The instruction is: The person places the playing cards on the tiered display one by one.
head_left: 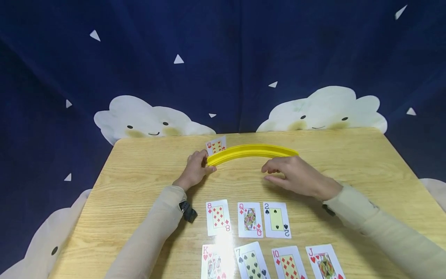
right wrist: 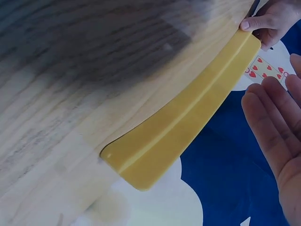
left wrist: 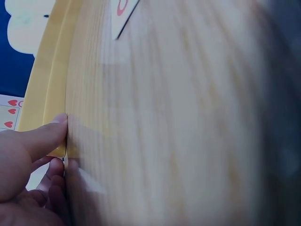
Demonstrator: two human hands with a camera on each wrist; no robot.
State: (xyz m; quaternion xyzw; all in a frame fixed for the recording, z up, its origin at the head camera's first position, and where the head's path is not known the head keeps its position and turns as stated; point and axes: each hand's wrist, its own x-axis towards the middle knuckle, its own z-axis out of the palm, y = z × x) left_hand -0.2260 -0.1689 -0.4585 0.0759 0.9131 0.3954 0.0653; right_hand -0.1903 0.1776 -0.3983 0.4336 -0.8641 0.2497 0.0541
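Observation:
A curved yellow card holder [head_left: 254, 150] lies across the far part of the table. At its left end stands a six of hearts [head_left: 216, 146], its lower part hidden by the holder. My left hand [head_left: 195, 168] grips that same end; the left wrist view has the thumb [left wrist: 44, 136] against the holder's edge with curled fingers beside it. In front of the holder's right half, my right hand [head_left: 296, 174] hovers with nothing in it. Its fingers [right wrist: 268, 122] appear loosely extended and apart from the holder in the right wrist view.
Nearer me lie an eight of diamonds [head_left: 218, 217], a queen of diamonds [head_left: 250, 220] and a two of spades [head_left: 277, 220]. A closer row has a king of hearts [head_left: 210, 263], seven of spades [head_left: 251, 261], ten of diamonds [head_left: 288, 263] and jack of hearts [head_left: 325, 263].

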